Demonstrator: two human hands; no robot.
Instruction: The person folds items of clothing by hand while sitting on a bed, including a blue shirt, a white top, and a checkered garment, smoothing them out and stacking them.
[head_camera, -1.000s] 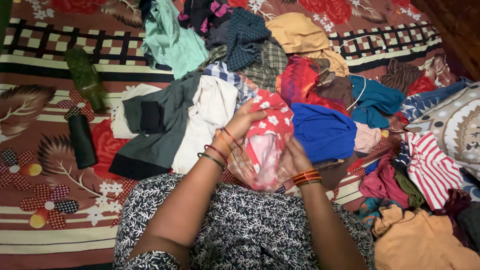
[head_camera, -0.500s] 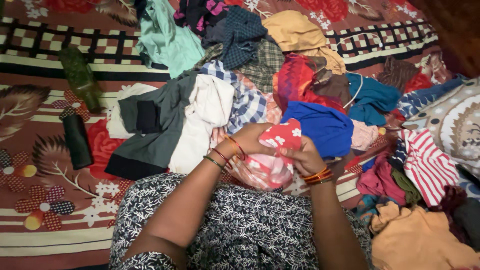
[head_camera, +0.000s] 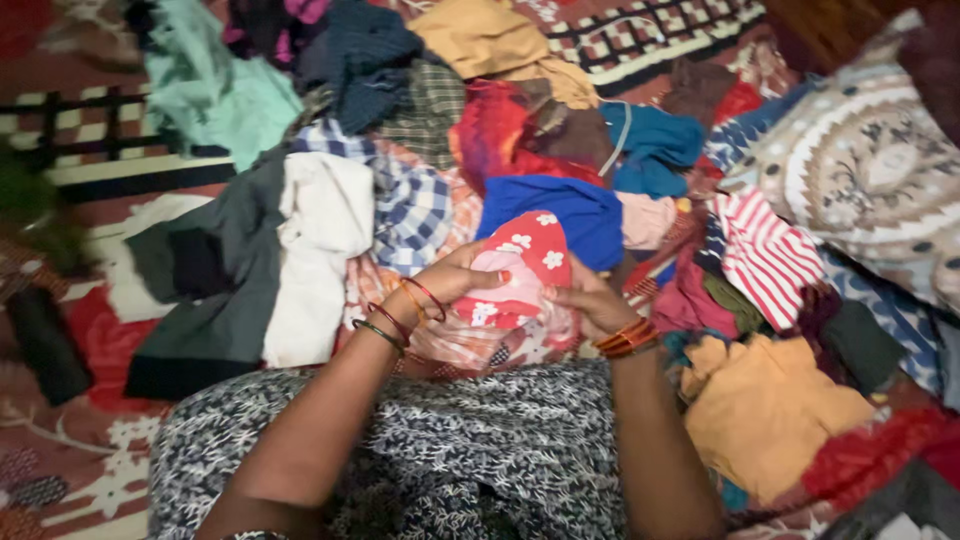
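Your left hand (head_camera: 468, 282) and right hand (head_camera: 585, 300) both grip closed the red flowered cloth (head_camera: 520, 262), probably light and soft; hold its edges.

The red flowered garment (head_camera: 520, 265), spread wide a second ago, is now bunched smaller between her left hand (head_camera: 462, 280) and right hand (head_camera: 590, 300).

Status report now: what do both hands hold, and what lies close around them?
Left hand and right hand both grip the red flowered cloth. Cloth bunched up over the lap. Blue garment right behind it, white garment to the left.
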